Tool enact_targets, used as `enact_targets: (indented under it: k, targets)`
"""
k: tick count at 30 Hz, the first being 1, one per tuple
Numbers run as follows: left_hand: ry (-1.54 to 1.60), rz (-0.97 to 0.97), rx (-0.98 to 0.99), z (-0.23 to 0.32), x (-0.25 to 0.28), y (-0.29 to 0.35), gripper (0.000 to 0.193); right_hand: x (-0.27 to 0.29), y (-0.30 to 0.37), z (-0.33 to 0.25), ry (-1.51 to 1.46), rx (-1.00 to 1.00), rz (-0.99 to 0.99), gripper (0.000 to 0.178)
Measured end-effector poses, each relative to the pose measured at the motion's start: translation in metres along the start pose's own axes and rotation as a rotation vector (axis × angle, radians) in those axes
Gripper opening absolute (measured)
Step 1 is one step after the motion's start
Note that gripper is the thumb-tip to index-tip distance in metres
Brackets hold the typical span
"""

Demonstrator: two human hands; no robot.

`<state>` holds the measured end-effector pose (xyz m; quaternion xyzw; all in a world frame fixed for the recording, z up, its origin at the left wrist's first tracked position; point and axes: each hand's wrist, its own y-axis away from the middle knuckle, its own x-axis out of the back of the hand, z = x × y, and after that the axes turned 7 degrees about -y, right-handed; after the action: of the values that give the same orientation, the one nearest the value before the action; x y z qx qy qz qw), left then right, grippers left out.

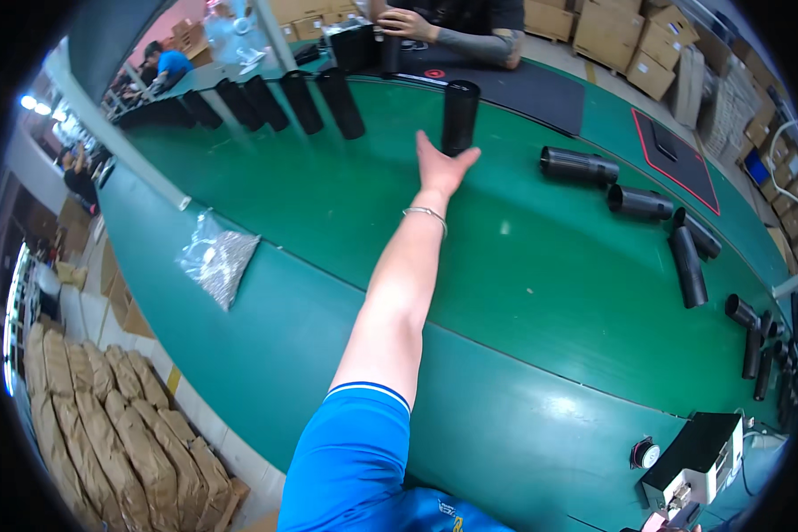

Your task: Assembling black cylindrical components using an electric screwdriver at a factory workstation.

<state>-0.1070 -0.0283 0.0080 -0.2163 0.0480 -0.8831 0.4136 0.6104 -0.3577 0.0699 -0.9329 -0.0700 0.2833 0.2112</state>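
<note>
Fingers spread and thumb held wide, the left hand (446, 168) reaches across the green tabletop (328, 230) to the foot of a black cylinder (460, 115), which stands on end toward the far edge, just before a dark mat (545, 102). This hand is clamped on nothing; whether it touches the cylinder cannot be told. Its wide spread probably suits the cylinder's girth, and the upright stance seems to leave the sides free for gripping. A sliver of what looks like the right hand (654, 523) shows beside a black-and-white box (696, 470) at the near right corner, well apart from the left; its grip cannot be made out. More upright cylinders (340, 104) form a row toward the far left corner, perhaps set on end so they cannot roll and take little room. Several lying tubes (579, 166) are strewn toward the right end. Near the left end, by the near edge, a clear bag of small pieces (226, 262) lies flat, which likely keeps it steady. A co-worker's grey sleeve (474, 44) shows at the far edge.
</note>
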Motion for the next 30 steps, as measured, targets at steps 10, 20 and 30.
enact_targets:
  k: [10,20,30]
  targets:
    - [0.240,-0.415,-0.011,0.054,-0.063,0.022,0.049,-0.132,0.019,0.005,0.159,-0.227,0.261,0.047]
    - [0.212,-1.269,-0.369,0.186,0.031,0.391,0.062,-0.148,0.003,-0.024,0.126,0.210,0.333,0.053]
    - [0.147,-1.223,-0.620,0.235,0.037,0.586,0.064,-0.036,0.048,-0.204,0.128,0.517,0.193,0.037]
